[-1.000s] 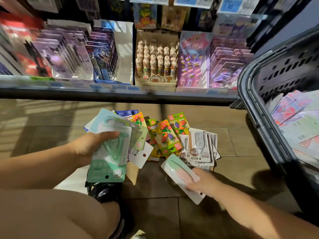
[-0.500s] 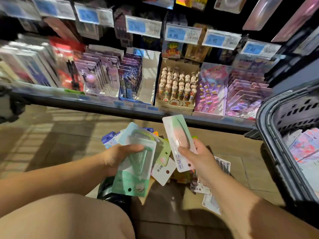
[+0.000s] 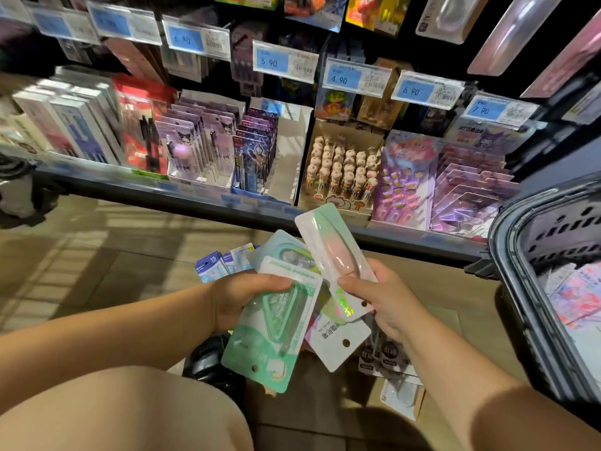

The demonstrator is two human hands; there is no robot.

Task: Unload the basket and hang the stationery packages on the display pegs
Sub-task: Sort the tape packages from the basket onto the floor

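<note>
My left hand (image 3: 240, 301) grips a fanned stack of packages, the front one a mint-green package with a triangular item (image 3: 270, 327), and a white card (image 3: 335, 343) pokes out below. My right hand (image 3: 380, 297) holds a long pink-and-green blister package (image 3: 331, 252) upright, touching the stack's right side. More packages (image 3: 390, 359) lie on the floor beneath my hands. The dark basket (image 3: 520, 288) stands at the right with colourful packages (image 3: 575, 294) inside. Display pegs with hanging packages (image 3: 452, 14) and blue price tags (image 3: 341, 78) fill the top.
A low shelf (image 3: 227, 203) holds boxes of pens and figurine-topped pens (image 3: 341, 167) right ahead. My bare knee (image 3: 113, 408) fills the lower left, with a black shoe (image 3: 211, 362) beside it. Brown floor tiles (image 3: 97, 271) stretch to the left.
My right hand lifted the pink-and-green package off the floor pile and brought it up against the stack in my left hand. The view tilted up toward the pegs.
</note>
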